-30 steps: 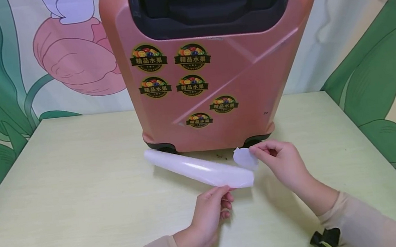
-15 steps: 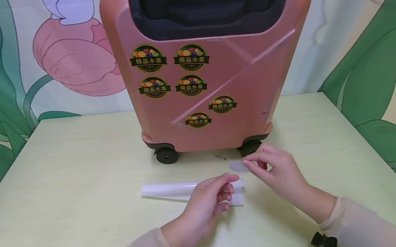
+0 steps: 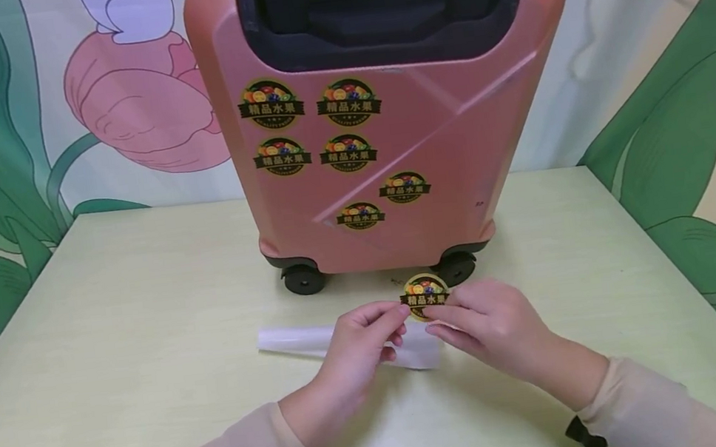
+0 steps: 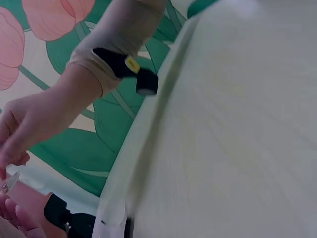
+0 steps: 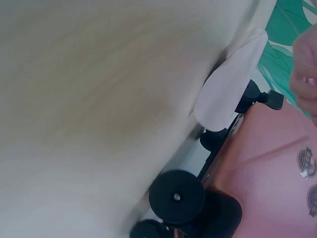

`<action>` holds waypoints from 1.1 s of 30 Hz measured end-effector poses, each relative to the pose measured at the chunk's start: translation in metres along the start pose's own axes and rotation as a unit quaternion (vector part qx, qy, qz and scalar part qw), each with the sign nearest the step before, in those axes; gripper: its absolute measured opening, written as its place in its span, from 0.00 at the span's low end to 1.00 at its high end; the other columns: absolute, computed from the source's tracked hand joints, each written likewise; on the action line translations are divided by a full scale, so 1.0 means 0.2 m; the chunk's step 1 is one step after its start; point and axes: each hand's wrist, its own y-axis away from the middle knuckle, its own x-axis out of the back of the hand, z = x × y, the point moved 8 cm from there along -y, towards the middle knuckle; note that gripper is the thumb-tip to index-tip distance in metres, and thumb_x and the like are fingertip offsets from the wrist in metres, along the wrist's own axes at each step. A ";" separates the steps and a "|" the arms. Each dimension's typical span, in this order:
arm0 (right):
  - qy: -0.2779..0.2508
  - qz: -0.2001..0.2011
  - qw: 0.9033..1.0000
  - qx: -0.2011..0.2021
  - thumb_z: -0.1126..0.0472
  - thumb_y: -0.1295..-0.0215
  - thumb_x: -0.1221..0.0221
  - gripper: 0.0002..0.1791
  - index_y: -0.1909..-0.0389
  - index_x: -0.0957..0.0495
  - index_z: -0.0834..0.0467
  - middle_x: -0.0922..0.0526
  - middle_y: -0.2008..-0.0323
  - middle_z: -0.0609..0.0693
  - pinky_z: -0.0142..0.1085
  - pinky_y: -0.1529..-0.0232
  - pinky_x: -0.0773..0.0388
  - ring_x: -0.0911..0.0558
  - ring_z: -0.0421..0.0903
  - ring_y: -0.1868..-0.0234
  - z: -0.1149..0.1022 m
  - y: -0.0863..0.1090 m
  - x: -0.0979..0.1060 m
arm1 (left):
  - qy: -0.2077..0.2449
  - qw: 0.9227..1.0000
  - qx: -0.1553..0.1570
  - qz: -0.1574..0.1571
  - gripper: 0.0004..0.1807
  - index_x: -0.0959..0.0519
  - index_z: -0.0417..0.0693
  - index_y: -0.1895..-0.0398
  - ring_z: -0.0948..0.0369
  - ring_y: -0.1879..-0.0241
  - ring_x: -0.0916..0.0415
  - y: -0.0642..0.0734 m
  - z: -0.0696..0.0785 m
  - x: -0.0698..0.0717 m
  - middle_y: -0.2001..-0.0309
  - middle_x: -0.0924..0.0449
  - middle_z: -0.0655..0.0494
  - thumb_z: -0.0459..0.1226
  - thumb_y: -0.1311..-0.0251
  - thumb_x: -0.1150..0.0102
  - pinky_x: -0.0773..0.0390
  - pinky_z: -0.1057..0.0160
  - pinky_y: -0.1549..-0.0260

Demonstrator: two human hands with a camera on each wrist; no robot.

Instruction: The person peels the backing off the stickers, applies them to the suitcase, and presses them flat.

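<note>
A round fruit sticker point(image 3: 423, 296) with a dark banner faces up in front of the suitcase. My left hand point(image 3: 353, 351) pinches its left edge between thumb and finger. On its right edge, the right hand point(image 3: 501, 325) grips with thumb and fingertips, covering part of it. The left wrist view catches the sticker point(image 4: 10, 182) edge-on at the frame's side. A curled white sheet point(image 3: 298, 337) lies on the table, partly behind the left hand. Behind stands a pink suitcase point(image 3: 361, 249) bearing several matching fruit stickers point(image 3: 346, 102).
The suitcase's black wheels point(image 3: 303, 280) rest on the pale table point(image 3: 140, 302). Its black handle recess point(image 3: 380, 19) is at the top. A curtain point(image 3: 143, 108) printed with leaves and pink flowers hangs behind the table.
The left hand let go of the white sheet, which dropped to the table. The sticker turned from its white back to its printed face, and the left hand took its left edge.
</note>
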 end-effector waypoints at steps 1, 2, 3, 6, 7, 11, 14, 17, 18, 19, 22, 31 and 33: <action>-0.012 -0.003 0.999 -0.046 0.55 0.34 0.44 0.14 0.67 0.16 0.61 0.26 0.77 0.46 0.30 0.79 0.32 0.29 0.41 0.78 0.04 0.00 0.01 | -0.009 1.000 -0.010 0.006 0.10 0.20 0.33 0.65 0.65 0.76 0.31 0.00 0.01 0.01 0.78 0.27 0.58 0.35 0.41 0.42 0.31 0.68 0.76; -0.027 -0.010 0.994 -0.106 0.55 0.36 0.42 0.13 0.65 0.16 0.61 0.26 0.76 0.45 0.30 0.79 0.32 0.29 0.40 0.77 0.08 0.01 0.01 | -0.019 1.000 -0.021 0.012 0.10 0.20 0.32 0.64 0.65 0.76 0.31 -0.01 0.02 0.02 0.78 0.27 0.58 0.34 0.41 0.42 0.31 0.67 0.76; -0.049 -0.020 0.983 -0.175 0.55 0.37 0.41 0.13 0.63 0.16 0.61 0.26 0.75 0.45 0.29 0.77 0.31 0.28 0.40 0.75 0.14 0.03 0.01 | -0.026 0.999 -0.029 0.017 0.11 0.20 0.31 0.64 0.65 0.76 0.31 -0.01 0.03 0.03 0.78 0.27 0.58 0.34 0.41 0.42 0.30 0.67 0.75; -0.149 -0.065 0.910 -0.383 0.59 0.38 0.39 0.12 0.57 0.18 0.61 0.23 0.70 0.46 0.28 0.70 0.28 0.26 0.41 0.68 0.29 0.12 -0.03 | -0.040 0.998 -0.046 0.028 0.11 0.20 0.31 0.64 0.65 0.76 0.30 -0.02 0.06 0.05 0.78 0.27 0.58 0.34 0.42 0.41 0.30 0.67 0.75; -0.177 -0.080 0.881 -0.432 0.60 0.38 0.39 0.12 0.56 0.19 0.62 0.21 0.67 0.48 0.29 0.67 0.26 0.24 0.41 0.66 0.31 0.15 -0.05 | -0.045 0.997 -0.053 0.029 0.12 0.20 0.30 0.63 0.65 0.76 0.30 -0.02 0.06 0.05 0.78 0.27 0.58 0.34 0.42 0.41 0.30 0.67 0.75; -0.250 -0.118 0.804 -0.527 0.59 0.36 0.42 0.14 0.56 0.19 0.64 0.18 0.59 0.56 0.31 0.58 0.24 0.21 0.46 0.59 0.34 0.22 -0.10 | -0.058 0.995 -0.071 0.031 0.11 0.19 0.30 0.64 0.64 0.76 0.30 -0.02 0.08 0.05 0.79 0.27 0.58 0.33 0.42 0.41 0.30 0.67 0.75; -0.254 -0.114 0.801 -0.531 0.60 0.37 0.41 0.12 0.59 0.19 0.65 0.18 0.61 0.57 0.31 0.59 0.24 0.22 0.46 0.61 0.34 0.22 -0.10 | -0.068 0.993 -0.088 0.032 0.11 0.19 0.31 0.64 0.64 0.76 0.30 -0.02 0.10 0.04 0.79 0.27 0.58 0.33 0.43 0.40 0.29 0.67 0.75; -0.243 -0.106 0.811 -0.522 0.61 0.37 0.41 0.11 0.60 0.19 0.65 0.18 0.63 0.55 0.30 0.61 0.24 0.22 0.45 0.63 0.34 0.19 -0.08 | -0.087 0.990 -0.104 0.033 0.10 0.18 0.33 0.64 0.63 0.76 0.30 -0.03 0.11 0.04 0.79 0.27 0.58 0.34 0.43 0.40 0.29 0.67 0.76; -0.238 -0.104 0.814 -0.520 0.62 0.37 0.41 0.10 0.60 0.19 0.65 0.18 0.64 0.54 0.30 0.61 0.24 0.22 0.45 0.63 0.34 0.19 -0.08 | -0.094 0.989 -0.109 0.032 0.10 0.18 0.34 0.64 0.63 0.76 0.30 -0.04 0.12 0.04 0.79 0.26 0.58 0.35 0.43 0.40 0.29 0.67 0.76; -0.233 -0.102 0.817 -0.517 0.62 0.37 0.41 0.10 0.60 0.20 0.65 0.18 0.64 0.53 0.30 0.62 0.24 0.23 0.45 0.64 0.34 0.18 -0.07 | -0.102 0.988 -0.115 0.029 0.10 0.17 0.35 0.64 0.63 0.76 0.30 -0.05 0.13 0.04 0.78 0.26 0.58 0.35 0.43 0.40 0.29 0.67 0.76; -0.211 -0.097 0.830 -0.507 0.61 0.37 0.41 0.10 0.61 0.20 0.64 0.19 0.66 0.52 0.30 0.65 0.24 0.23 0.46 0.66 0.35 0.16 -0.05 | -0.137 0.980 -0.140 0.017 0.09 0.17 0.37 0.63 0.63 0.75 0.29 -0.07 0.16 0.03 0.77 0.24 0.56 0.35 0.43 0.39 0.29 0.68 0.76; -0.141 -0.060 0.873 -0.462 0.60 0.37 0.41 0.08 0.65 0.20 0.62 0.27 0.74 0.51 0.32 0.69 0.32 0.28 0.45 0.66 0.38 0.10 0.03 | -0.279 0.926 -0.254 -0.029 0.11 0.17 0.38 0.57 0.59 0.67 0.23 -0.08 0.31 -0.04 0.65 0.17 0.51 0.32 0.44 0.38 0.23 0.65 0.66; -0.137 -0.049 0.879 -0.454 0.61 0.37 0.40 0.07 0.65 0.20 0.62 0.27 0.74 0.51 0.31 0.68 0.32 0.29 0.44 0.66 0.38 0.08 0.05 | -0.293 0.919 -0.263 -0.031 0.12 0.17 0.38 0.56 0.60 0.67 0.23 -0.08 0.33 -0.05 0.66 0.17 0.52 0.32 0.44 0.38 0.23 0.66 0.66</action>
